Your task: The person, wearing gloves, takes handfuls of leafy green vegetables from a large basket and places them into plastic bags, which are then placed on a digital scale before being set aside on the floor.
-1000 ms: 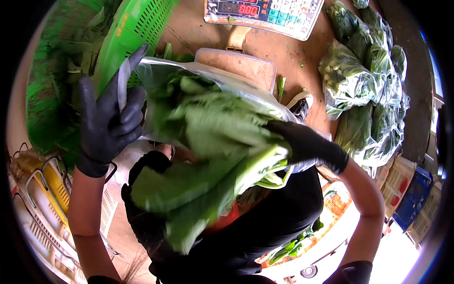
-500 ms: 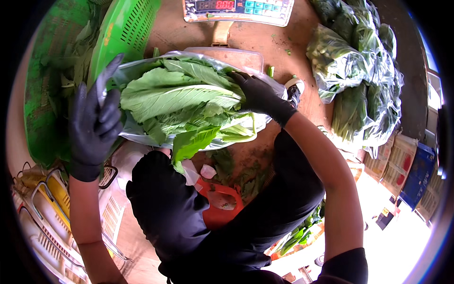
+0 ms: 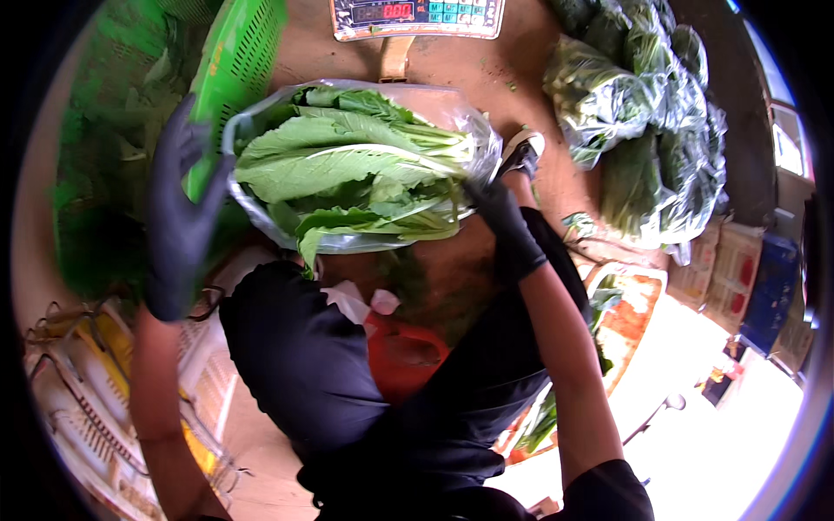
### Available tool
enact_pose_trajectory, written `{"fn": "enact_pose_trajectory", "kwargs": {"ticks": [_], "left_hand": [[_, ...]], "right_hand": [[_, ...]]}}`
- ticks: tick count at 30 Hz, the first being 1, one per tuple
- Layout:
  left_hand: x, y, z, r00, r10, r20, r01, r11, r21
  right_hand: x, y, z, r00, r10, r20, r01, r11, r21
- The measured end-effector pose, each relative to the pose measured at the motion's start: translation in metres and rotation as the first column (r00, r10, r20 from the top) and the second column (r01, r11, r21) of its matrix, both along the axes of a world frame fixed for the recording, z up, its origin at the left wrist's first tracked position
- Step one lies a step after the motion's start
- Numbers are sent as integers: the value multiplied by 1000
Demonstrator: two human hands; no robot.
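Observation:
A clear plastic bag (image 3: 479, 130) lies in front of me, filled with long leafy greens (image 3: 347, 169). Their leaf tips point left and their pale stems right. Black gloves cover both hands. My right hand (image 3: 506, 224) is closed at the bag's right near edge, its fingertips pinching the plastic beside the stems. Somewhat smeared by motion, my left hand (image 3: 184, 217) is raised off the bag's left end with thumb and fingers apart and nothing in it. Behind the left hand stands a green perforated crate (image 3: 234, 65).
A digital scale (image 3: 415, 17) stands at the far edge. Several filled plastic bags of greens (image 3: 647, 130) are heaped at the right. Lower left are white baskets with metal handles (image 3: 95, 408). A red container (image 3: 404, 356) sits between my legs, and loose leaves litter the floor.
My right hand has moved from on top of the stems to the bag's near right edge. The left hand has turned, its fingers spreading. The bag's right end lies more open to view.

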State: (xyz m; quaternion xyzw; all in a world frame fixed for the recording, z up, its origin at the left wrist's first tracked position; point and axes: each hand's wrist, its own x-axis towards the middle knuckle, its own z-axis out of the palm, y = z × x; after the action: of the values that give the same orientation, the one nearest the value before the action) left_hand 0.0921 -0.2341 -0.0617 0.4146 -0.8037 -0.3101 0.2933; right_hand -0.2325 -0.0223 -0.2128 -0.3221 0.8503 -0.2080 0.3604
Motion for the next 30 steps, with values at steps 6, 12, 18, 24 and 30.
{"fn": "enact_pose_trajectory", "kwargs": {"ticks": [6, 12, 18, 24, 30], "left_hand": [[-96, 135, -12, 520, -691, 502, 836, 533, -132], [-153, 83, -100, 526, -519, 674, 829, 489, -270], [-175, 45, -94, 314, -713, 627, 905, 424, 29], [-202, 15, -97, 157, -802, 576, 926, 322, 197], [-198, 114, -130, 297, -729, 617, 944, 322, -74]], "right_hand": [[-9, 12, -25, 958, -164, 234, 240, 906, -348], [-1, 17, 57, 853, -65, 519, 372, 772, -515], [-12, 17, 70, 666, 194, 720, 323, 795, -513], [-51, 33, 91, 661, 20, 750, 91, 990, -107], [-34, 20, 155, 431, 293, 854, 404, 783, -472]]}}
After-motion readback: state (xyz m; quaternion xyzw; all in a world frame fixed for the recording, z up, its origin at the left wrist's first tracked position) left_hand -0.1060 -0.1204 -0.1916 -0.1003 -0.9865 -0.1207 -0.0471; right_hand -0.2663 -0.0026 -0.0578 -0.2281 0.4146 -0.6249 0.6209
